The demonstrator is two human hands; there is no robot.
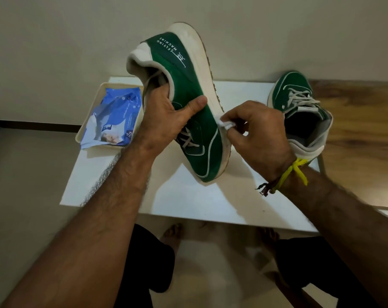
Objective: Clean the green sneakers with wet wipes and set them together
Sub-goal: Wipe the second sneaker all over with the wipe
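Left hand (166, 114) grips the light, stiff-soled green sneaker (188, 103) by its collar; right hand (255, 130) fingers pinch a soft wet wipe (224, 124) against the sole edge.

White table (188, 203), beige wall (55, 41), wooden floor (362, 138)

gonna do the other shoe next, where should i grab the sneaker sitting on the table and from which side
Grip the resting sneaker at its heel collar, coming from above on the near side. It stands upright on the table with its opening facing up and its heel toward you, so fingers could slip inside and the thumb clamp outside, as the left hand does on the held sneaker.
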